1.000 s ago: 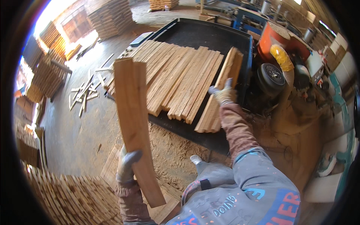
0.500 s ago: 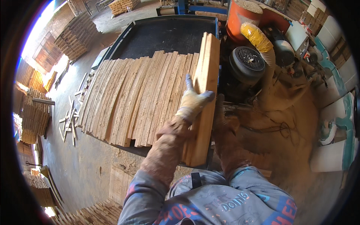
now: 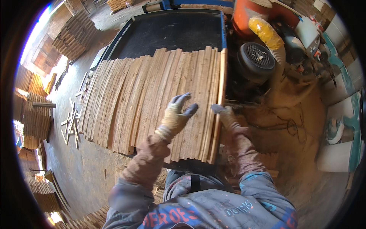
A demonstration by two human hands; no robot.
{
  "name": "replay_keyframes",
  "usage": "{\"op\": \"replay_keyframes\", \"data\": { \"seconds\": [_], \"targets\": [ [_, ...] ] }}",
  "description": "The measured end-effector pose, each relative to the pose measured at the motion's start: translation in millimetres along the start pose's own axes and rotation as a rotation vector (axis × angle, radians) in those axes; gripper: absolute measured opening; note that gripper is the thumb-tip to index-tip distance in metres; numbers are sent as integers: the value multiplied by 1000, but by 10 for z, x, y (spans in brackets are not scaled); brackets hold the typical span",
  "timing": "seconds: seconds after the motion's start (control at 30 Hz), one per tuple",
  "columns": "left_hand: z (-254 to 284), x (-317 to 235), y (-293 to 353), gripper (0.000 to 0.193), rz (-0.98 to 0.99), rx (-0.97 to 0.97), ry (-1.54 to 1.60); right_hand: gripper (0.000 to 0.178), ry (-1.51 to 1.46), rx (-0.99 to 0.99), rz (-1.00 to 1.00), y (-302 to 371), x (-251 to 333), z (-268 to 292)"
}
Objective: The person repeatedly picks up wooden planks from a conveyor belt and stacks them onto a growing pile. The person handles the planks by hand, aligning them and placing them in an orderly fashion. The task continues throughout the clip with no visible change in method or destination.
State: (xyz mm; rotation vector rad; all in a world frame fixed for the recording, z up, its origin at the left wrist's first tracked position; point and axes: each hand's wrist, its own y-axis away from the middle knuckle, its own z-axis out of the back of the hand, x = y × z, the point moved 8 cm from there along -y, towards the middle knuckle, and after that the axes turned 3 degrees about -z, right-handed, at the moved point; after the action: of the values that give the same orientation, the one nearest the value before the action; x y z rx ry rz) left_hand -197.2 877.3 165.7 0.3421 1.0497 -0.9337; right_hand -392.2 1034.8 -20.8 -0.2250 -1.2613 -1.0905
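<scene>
Pressing planks, both gloved hands

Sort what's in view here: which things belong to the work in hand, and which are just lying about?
In hand:
left hand, flat on the planks
right hand, at the edge plank
black table bearing them

Lying about:
motor
yellow hose
floor scraps
plank stacks
</scene>
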Motion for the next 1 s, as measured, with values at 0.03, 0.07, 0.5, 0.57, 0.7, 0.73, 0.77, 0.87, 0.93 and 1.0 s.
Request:
{"op": "replay_keyframes", "data": {
  "seconds": [0.03,0.07,0.5,0.57,0.7,0.73,0.77,0.87,0.93,1.0],
  "targets": [
    [454,289,173,50,72,-21,61,57,-227,49,96,209,220,-190],
    [840,457,206,48,95,-31,144,49,-111,-38,135,134,115,-3],
    [6869,4716,678,38,480,-204,-989,45,-379,-333,130,2239,1933,-155],
    [6850,5125,420,40,483,-84,-1049,47,-349,-319,80,2472,2157,-372],
    [6531,5329,-49,45,513,62,-971,48,-291,-468,117,2805,2424,-596],
    [6557,5291,43,45,545,29,-1013,48,-280,-486,140,2870,2480,-640],
    [6575,5353,28,51,597,124,-995,48,-260,-499,171,2845,2556,-695],
    [6600,5420,366,56,552,106,-1015,49,-237,-480,279,2761,2649,-824],
    [6616,5059,395,58,719,167,-870,54,-348,-390,340,2583,3122,-1451],
    [6862,5078,842,62,860,-42,-696,56,-330,-208,411,2239,3652,-1935]
  ]
}}
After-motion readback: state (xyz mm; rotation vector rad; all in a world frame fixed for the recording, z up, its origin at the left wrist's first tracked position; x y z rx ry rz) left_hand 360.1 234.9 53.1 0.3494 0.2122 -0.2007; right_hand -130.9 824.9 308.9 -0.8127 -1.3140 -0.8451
